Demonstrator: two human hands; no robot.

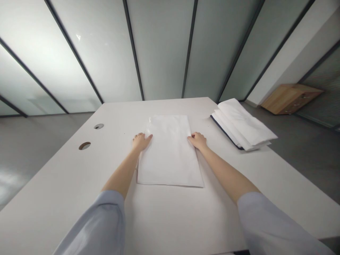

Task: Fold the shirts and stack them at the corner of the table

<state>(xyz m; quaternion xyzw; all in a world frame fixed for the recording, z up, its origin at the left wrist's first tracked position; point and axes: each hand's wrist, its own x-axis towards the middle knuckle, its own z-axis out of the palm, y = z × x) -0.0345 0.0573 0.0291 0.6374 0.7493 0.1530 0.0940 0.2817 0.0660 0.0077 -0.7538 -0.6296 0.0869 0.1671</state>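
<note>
A white folded cloth lies flat on the white table, its long sides running away from me. Glossy creases near its far left corner look like clear plastic, though I cannot tell whether a bag encloses it. My left hand is closed at the cloth's left edge, thumb on top and fingers on the outer side. At the right edge, my right hand pinches the side with its thumb over the top and fingers curled. The undersides of both hands' grips are hidden.
A stack of white folded cloths with a dark blue layer beneath lies at the table's right edge. Two round cable holes pierce the table on the left. Frosted glass panels stand behind, and a wooden cabinet stands far right.
</note>
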